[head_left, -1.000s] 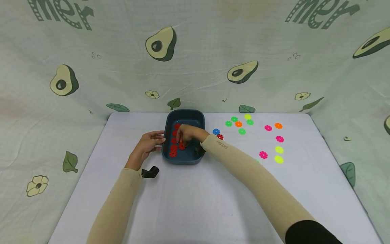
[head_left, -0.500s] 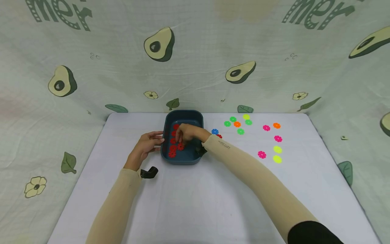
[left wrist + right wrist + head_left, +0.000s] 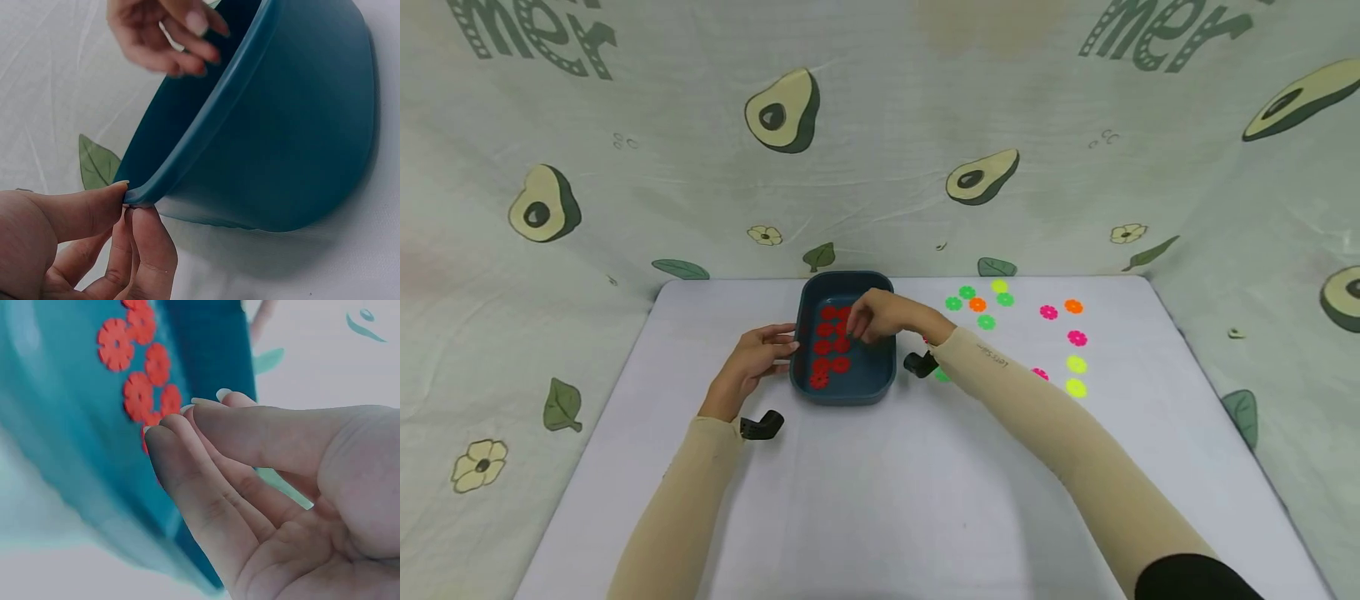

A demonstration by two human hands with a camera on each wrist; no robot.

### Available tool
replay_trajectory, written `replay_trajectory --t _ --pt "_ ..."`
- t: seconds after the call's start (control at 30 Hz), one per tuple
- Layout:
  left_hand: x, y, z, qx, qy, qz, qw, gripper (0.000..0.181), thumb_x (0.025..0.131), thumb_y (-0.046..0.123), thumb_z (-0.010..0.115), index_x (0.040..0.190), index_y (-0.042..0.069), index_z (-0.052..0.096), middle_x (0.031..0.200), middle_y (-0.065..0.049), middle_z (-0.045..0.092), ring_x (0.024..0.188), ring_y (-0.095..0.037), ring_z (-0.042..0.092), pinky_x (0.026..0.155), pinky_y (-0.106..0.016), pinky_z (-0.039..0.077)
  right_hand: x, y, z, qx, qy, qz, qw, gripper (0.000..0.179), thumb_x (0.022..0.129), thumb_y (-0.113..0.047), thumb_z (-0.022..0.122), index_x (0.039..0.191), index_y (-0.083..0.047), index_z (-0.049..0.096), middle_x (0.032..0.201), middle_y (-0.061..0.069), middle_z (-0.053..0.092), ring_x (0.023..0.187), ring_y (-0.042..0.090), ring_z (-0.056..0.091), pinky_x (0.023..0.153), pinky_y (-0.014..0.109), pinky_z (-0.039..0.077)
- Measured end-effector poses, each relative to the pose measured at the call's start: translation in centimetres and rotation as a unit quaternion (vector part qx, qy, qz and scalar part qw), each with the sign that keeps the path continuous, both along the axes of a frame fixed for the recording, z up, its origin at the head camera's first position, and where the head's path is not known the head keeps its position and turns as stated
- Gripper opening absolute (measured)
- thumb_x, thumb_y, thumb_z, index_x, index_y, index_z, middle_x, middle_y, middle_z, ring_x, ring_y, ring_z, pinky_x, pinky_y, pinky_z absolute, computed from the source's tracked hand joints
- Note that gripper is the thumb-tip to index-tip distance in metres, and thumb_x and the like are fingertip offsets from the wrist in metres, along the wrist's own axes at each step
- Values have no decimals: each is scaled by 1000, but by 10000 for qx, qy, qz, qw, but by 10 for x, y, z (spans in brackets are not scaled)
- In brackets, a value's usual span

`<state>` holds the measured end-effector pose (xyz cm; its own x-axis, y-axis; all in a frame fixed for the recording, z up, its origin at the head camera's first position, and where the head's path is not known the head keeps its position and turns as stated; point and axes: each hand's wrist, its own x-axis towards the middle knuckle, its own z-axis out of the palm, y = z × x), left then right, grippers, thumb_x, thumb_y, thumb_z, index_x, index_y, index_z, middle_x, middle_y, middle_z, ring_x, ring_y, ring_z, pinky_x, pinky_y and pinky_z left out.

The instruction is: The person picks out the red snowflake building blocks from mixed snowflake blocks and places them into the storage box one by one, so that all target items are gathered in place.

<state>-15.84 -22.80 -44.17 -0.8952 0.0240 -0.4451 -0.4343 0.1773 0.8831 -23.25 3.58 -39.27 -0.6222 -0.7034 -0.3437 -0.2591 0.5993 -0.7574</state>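
Note:
A dark blue rectangular plastic tray (image 3: 871, 385) rests near the table's back edge. Inside it, several red notched flower-shaped discs (image 3: 840, 364) lie flat toward the left side. My left hand (image 3: 754, 365) pinches the tray's left rim, thumb on top and fingers beneath, as the left wrist view shows on the rim (image 3: 206, 119). Above the tray's right half hovers my right hand (image 3: 895, 317), bent at the wrist. Its fingers are loosely bent with nothing seen between them in the right wrist view, where red discs (image 3: 116, 344) lie beyond the fingertips.
On the white table (image 3: 865, 500), loose flower discs lie right of the tray: green (image 3: 986, 322), orange (image 3: 1073, 307), pink (image 3: 1077, 338) and yellow (image 3: 1076, 388). The right forearm covers some. A printed cloth (image 3: 880, 167) hangs behind the table.
My right hand has risen from the discs and shifted right, uncovering more red discs in the tray. The left hand keeps its hold on the rim. The head view has shifted slightly.

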Motion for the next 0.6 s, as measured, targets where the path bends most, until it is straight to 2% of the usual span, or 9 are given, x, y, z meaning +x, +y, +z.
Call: replay_trajectory --t 0.3,0.37,0.53,0.6 --pt "0 -2 -3 -17 25 -3 10000 56 105 3 64 158 1 46 134 -13 54 91 -7 63 76 -21 59 3 50 12 -340 -148 -772 9963 27 95 13 66 121 9 70 120 27 70 102 31 70 86 36 62" --pt "1 -1 -2 -28 26 -6 10000 57 105 4 65 158 1 46 135 -13 55 91 -7 63 76 -21 59 3 61 11 -287 -124 -931 9952 27 95 12 67 122 9 69 120 26 70 100 31 71 89 41 62" --pt "2 1 2 -42 -7 -38 10000 58 104 5 65 159 2 45 137 -14 54 93 -6 63 76 -21 59 3 88 2 -215 -84 -1307 9911 29 95 9 66 124 9 69 121 27 69 98 30 70 91 44 61" --pt "2 2 3 -42 -4 -58 10000 59 105 5 65 160 2 44 138 -14 54 93 -6 63 76 -21 59 5 97 -2 -224 -81 -1492 9885 29 96 9 65 125 9 69 122 26 69 100 30 70 90 41 61"
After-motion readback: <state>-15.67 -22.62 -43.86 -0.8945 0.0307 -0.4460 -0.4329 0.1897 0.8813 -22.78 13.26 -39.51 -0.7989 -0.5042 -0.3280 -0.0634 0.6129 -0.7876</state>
